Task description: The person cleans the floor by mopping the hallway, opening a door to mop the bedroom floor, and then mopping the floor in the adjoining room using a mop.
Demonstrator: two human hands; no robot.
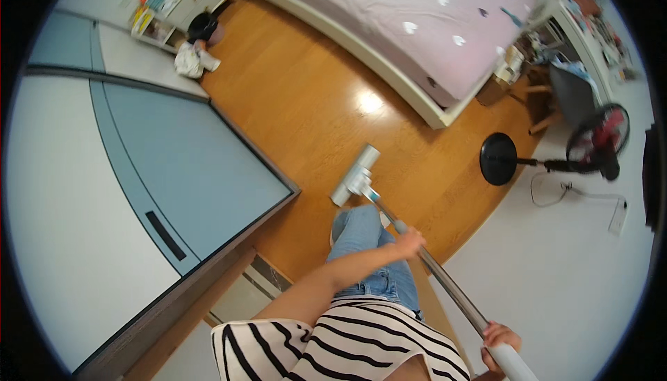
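A long-handled mop (pixel 455 294) slants across the front of me, its metal pole running from lower right up toward the middle. My left hand (pixel 410 242) is closed round the lower pole, just above a grey collar. Further up, my right hand (pixel 501 343) wraps the thick white grip near the lower right. The wide pale mop head (pixel 355 174) rests on the wooden floor (pixel 292 103), just ahead of my feet, with a white and blue joint at its middle.
A wardrobe with white and blue sliding doors (pixel 187 165) lines the left. The bed (pixel 396 26) stands ahead, its corner (pixel 439 120) jutting out. To the right are a black standing fan (pixel 498 158), a trailing cord (pixel 590 192) and a chair (pixel 573 96). A dark bin (pixel 202 26) sits far left.
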